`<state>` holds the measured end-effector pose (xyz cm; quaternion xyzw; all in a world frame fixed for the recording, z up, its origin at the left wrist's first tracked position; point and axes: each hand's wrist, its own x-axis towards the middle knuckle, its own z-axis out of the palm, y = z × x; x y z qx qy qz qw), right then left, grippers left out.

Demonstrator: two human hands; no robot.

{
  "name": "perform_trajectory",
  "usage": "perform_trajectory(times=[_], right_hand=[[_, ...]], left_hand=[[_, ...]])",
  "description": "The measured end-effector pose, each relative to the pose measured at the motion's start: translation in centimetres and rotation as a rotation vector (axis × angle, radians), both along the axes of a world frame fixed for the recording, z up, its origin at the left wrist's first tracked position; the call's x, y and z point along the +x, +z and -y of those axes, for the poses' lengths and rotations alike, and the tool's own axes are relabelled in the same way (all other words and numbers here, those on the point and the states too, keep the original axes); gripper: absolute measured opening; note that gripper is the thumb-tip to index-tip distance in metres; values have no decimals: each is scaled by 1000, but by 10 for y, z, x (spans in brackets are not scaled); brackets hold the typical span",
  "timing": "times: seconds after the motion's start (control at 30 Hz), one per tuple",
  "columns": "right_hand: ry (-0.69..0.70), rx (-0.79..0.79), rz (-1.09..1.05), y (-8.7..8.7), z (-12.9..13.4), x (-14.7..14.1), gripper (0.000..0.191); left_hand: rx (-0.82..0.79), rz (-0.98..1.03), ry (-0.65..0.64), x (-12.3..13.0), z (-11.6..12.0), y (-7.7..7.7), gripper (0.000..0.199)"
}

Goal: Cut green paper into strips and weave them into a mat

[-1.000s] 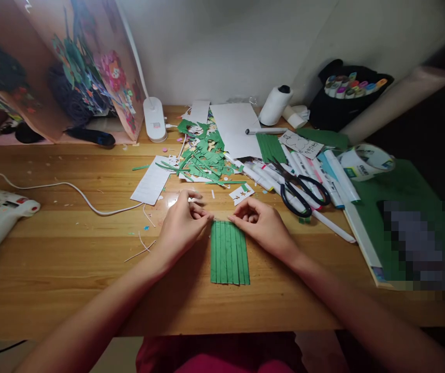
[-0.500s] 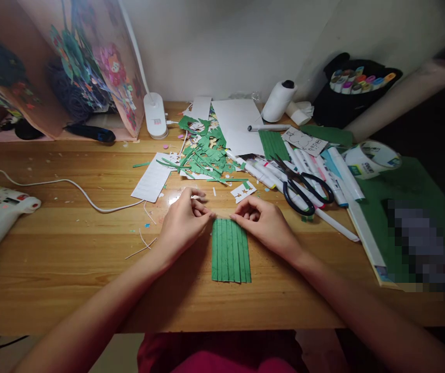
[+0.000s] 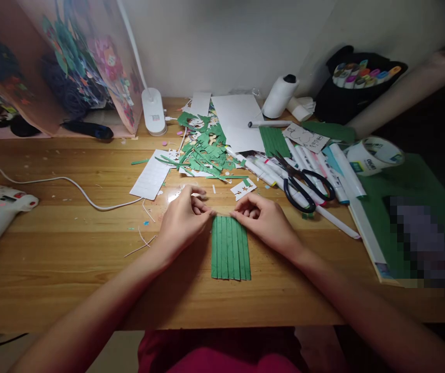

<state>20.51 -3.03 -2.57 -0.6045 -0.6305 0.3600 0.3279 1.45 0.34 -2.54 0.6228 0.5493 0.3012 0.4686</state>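
A green paper panel (image 3: 230, 251), scored or pleated into several long upright strips, lies on the wooden table in front of me. My left hand (image 3: 186, 215) is closed in a pinch at its top left corner. At the top edge, toward the right, the fingertips of my right hand (image 3: 263, 220) are pinched together too. A thin pale line shows between the two sets of fingertips; I cannot make out whether it is the paper's edge or a separate strip. Both thumbs partly cover the top edge.
Black-handled scissors (image 3: 303, 184) rest over white markers (image 3: 259, 170) at right. Green paper scraps (image 3: 206, 150) pile up behind my hands, near a white thread cone (image 3: 280, 97). A glue gun (image 3: 2, 212) lies at far left, beside a white cable (image 3: 78, 189). A tape roll (image 3: 373, 155) stands at right.
The view has shifted very slightly. Both hands keep the same pinch at the top of the green paper, and nothing else has visibly moved.
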Motion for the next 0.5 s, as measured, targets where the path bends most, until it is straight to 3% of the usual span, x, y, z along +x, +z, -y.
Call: perform_trajectory(times=[0.5], right_hand=[[10, 25, 17, 0, 1, -1, 11]], left_hand=[[12, -6, -20, 1, 1, 0, 34]])
